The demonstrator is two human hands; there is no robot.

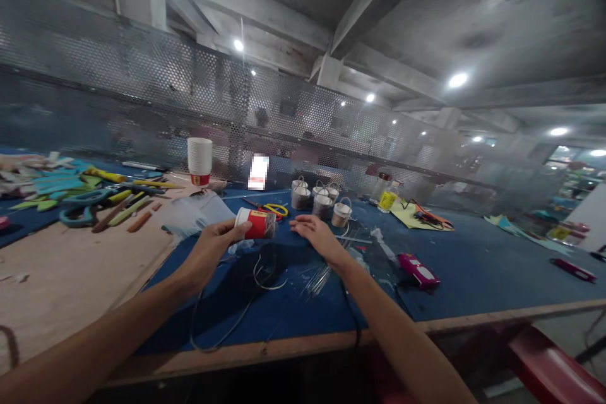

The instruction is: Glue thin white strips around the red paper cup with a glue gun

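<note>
My left hand (215, 252) is closed round the white end of a red and white paper cup (258, 225), held on its side above the blue table cover. Just right of the cup, my right hand (319, 237) is open, fingers spread and pointing left, holding nothing. Yellow-handled scissors (276, 209) lie behind the cup. Several small buckets with wire handles (322, 204) stand beyond my right hand. Below the hands lie a loop of wire (269, 284) and a bundle of thin clear strips (318, 279).
Stacked paper cups (199, 158) stand at the back left, near blue-handled scissors (78, 214) and coloured sticks. A yellow-labelled bottle (387, 197) and a magenta object (419, 271) are on the right. A perforated metal screen (213, 95) runs behind the table.
</note>
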